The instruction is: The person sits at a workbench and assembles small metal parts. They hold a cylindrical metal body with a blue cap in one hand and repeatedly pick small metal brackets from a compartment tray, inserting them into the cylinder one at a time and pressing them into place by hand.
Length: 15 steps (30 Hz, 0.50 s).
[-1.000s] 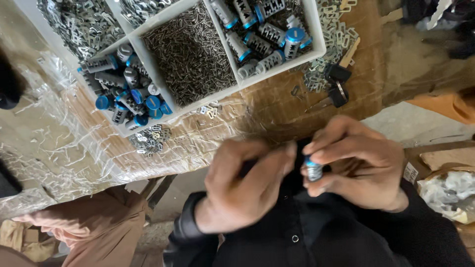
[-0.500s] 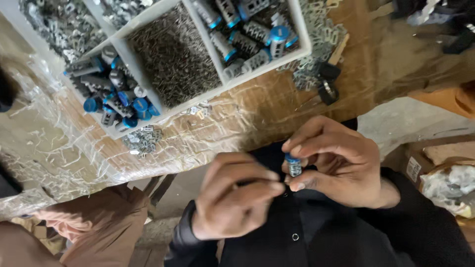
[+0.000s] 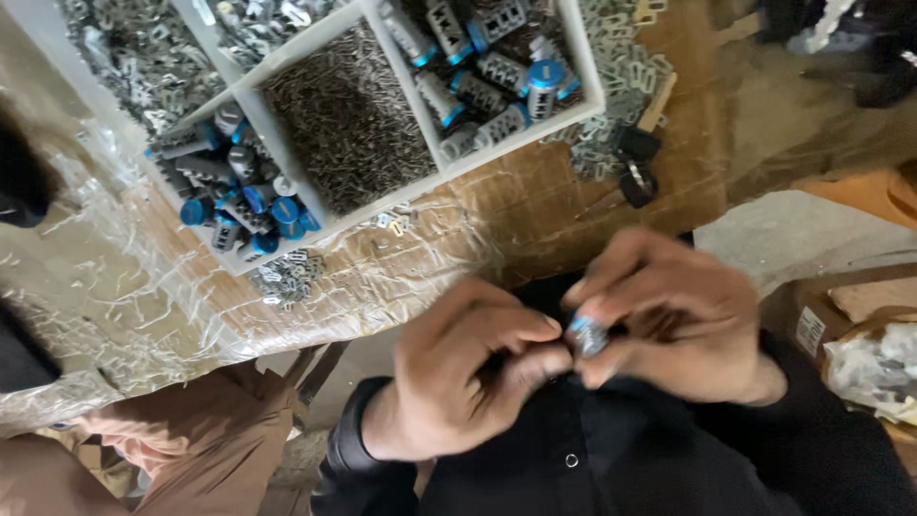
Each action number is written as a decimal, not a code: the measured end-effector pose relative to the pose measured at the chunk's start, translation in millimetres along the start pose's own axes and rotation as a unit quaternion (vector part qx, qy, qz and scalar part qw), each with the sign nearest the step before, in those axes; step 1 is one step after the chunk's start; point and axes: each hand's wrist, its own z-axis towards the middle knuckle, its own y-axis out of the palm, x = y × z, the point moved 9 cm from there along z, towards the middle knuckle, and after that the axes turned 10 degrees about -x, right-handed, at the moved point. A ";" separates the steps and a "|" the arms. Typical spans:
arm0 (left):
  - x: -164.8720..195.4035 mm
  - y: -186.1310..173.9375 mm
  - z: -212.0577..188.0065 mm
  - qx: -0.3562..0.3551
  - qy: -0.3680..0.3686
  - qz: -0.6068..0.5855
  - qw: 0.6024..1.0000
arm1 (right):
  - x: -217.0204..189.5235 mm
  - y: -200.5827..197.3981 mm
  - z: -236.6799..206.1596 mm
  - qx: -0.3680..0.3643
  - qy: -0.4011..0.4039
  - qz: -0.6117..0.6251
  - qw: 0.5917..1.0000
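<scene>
Since a second ago the hands have drifted right and lower in view, and the divided tray has slid up toward the top edge; the small part stays between the fingertips. Right hand (image 3: 673, 320) pinches a small grey metal cylinder with a blue end (image 3: 586, 336), blurred, only its blue rim and part of the ribbed body showing between thumb and forefinger. Left hand (image 3: 468, 377) is curled, thumb and fingertips pressed against the same piece from the other side; both hands meet close in front of the dark shirt (image 3: 611, 459). White divided tray (image 3: 590, 91) sits well apart on a plastic-wrapped cardboard surface (image 3: 401, 277). Its middle compartment holds a heap of fine pins (image 3: 344, 124); compartments left (image 3: 234, 205) and right (image 3: 487, 67) of it hold more blue-capped cylinders. Loose flat metal clips (image 3: 287, 274) lie just below the tray; more clips (image 3: 616, 96) beside its right wall. A black object (image 3: 638, 172) rests near those. Fingers hide most of the held piece.
</scene>
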 end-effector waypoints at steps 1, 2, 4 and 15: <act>23.8 -3.0 6.5 0.037 0.077 0.138 0.987 | 1.2 -10.4 -8.9 0.058 0.018 0.029 0.998; 27.3 0.1 18.0 0.056 0.056 0.259 0.963 | 3.6 -21.2 -17.0 0.113 0.033 0.058 0.991; 32.3 7.9 31.3 0.090 0.010 0.485 0.870 | -0.1 -26.1 -26.2 0.127 0.048 0.026 0.990; 0.3 -11.2 -34.1 0.087 0.052 0.318 0.943 | 8.9 -4.8 -8.1 0.047 0.009 0.102 0.994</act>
